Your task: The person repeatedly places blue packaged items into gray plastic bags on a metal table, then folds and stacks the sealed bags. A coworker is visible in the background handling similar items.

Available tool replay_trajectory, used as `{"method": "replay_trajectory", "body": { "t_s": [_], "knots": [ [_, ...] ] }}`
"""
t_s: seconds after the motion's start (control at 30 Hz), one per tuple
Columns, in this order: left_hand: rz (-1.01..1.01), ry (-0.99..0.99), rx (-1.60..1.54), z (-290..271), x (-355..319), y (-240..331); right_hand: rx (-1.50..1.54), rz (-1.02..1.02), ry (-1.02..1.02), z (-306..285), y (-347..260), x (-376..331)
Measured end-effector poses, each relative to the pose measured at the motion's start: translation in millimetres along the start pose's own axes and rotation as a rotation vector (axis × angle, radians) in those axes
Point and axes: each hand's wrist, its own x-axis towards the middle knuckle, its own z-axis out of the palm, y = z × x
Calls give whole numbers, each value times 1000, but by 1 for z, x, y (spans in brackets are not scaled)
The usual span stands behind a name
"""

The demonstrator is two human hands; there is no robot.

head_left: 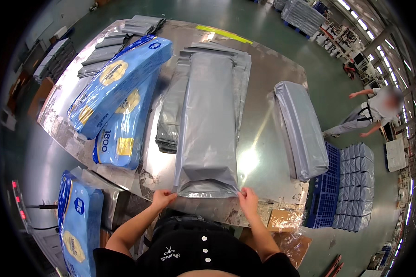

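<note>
A filled grey plastic mailing bag point(208, 124) lies lengthwise on the metal table before me, its mouth facing my body. My left hand point(163, 199) pinches the left corner of the bag's mouth. The right corner is held between the fingers of my right hand point(248, 201). Between the hands the mouth's edge is stretched flat. Beneath the filled bag lies a stack of flat grey mailing bags point(171, 111), showing on both sides. To the left, two long blue packs point(120, 83) with yellow patches lie partly one over the other.
At the table's right edge rests a wrapped grey parcel point(302, 129). Beyond it stand a blue crate point(322, 194) and stacked grey parcels point(356, 184). Another blue pack point(78, 221) is at lower left. Folded grey bags point(101, 53) lie far left. A person point(370, 111) walks at right.
</note>
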Motion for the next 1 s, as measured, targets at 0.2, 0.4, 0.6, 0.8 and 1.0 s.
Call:
{"method": "replay_trajectory", "body": {
  "t_s": [0.2,0.4,0.6,0.8,1.0],
  "knots": [
    [109,0,76,-11,-16,0,225,-612,-185,96,-98,1],
    [253,-33,121,-22,-4,14,120,-365,-257,138,-135,63],
    [186,-175,-156,-21,-6,26,443,-505,-439,125,-190,28],
    [120,-244,-255,-26,-4,12,485,-562,-282,120,-188,15],
    [105,-242,-277,-25,-2,26,508,-572,-237,116,-192,10]
  ]
}}
